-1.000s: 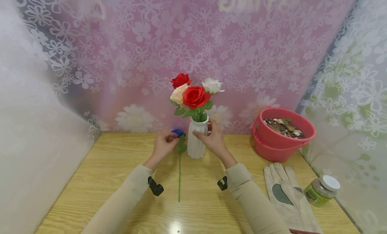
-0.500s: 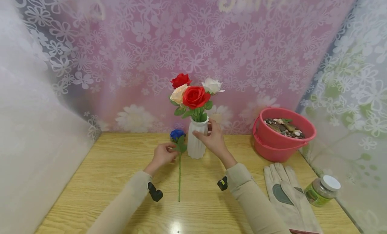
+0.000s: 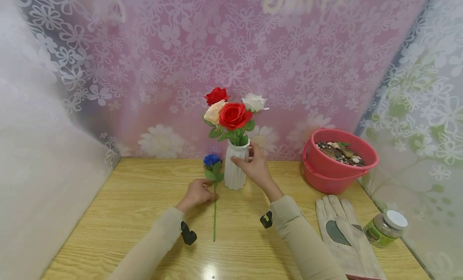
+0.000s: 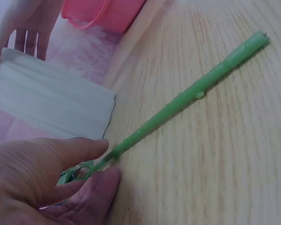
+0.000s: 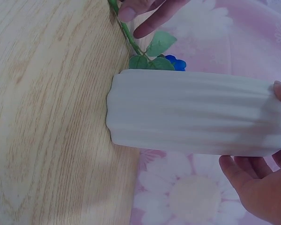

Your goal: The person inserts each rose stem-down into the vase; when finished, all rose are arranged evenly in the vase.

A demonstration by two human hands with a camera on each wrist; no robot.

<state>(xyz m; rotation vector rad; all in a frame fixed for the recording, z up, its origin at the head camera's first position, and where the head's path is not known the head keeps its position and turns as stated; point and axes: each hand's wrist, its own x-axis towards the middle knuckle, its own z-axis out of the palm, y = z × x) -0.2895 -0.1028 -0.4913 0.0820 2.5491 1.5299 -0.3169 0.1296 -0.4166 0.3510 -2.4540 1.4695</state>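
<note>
My left hand [image 3: 198,195] reaches in low over the wooden table from the left, beside an artificial blue rose [image 3: 212,161] lying there. In the left wrist view its fingertips are on either side of the green stem [image 4: 173,105], with a gap between them. The rose's leaves and bloom point toward the back. My right hand [image 3: 257,165] grips the upper part of a ribbed white vase [image 3: 234,173], thumb on the front. The vase stands upright and carries two red roses [image 3: 235,116], a cream rose [image 3: 214,112] and a white rose [image 3: 254,102].
A pink bucket [image 3: 327,179] with pebbles stands at the back right. In front of it lie pale work gloves [image 3: 343,236], next to a white-lidded jar [image 3: 385,228]. A flowered pink curtain [image 3: 173,71] hangs behind the wooden table [image 3: 137,199].
My left hand has moved from the blue bloom down past the leaves to the stem. The bloom is uncovered. The right hand keeps its grip on the vase.
</note>
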